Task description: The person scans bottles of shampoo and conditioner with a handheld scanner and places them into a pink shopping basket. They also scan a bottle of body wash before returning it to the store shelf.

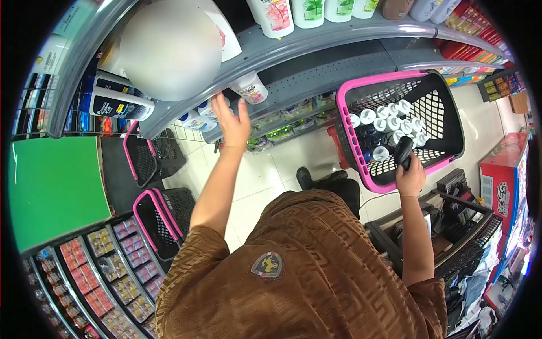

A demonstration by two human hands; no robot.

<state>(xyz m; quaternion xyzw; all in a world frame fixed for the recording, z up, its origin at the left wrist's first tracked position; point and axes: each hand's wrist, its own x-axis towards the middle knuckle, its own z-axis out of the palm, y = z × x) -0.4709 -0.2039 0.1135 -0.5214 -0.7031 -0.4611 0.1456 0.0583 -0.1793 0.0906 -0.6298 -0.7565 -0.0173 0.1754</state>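
Observation:
My left hand (230,124) reaches up to the grey shelf, fingers stretched and thumb apart. Its fingertips are right at a white and blue bottle (208,109), and a white bottle (250,89) stands just beyond the thumb. My right hand (411,179) is wrapped round a black handheld barcode scanner (403,151), whose head overlaps the basket in this view. Several dark bottles with white caps (393,123) stand upright in a black shopping basket with a pink rim (355,164), to the right in front of me.
Pump and lotion bottles (309,12) line the upper shelf. At left, pink-rimmed baskets (148,220) sit beside a green board (59,189) and racks of small packets (84,271). A black counter frame (471,209) and a red display box (502,169) stand at right. Below lies the tiled floor (254,192).

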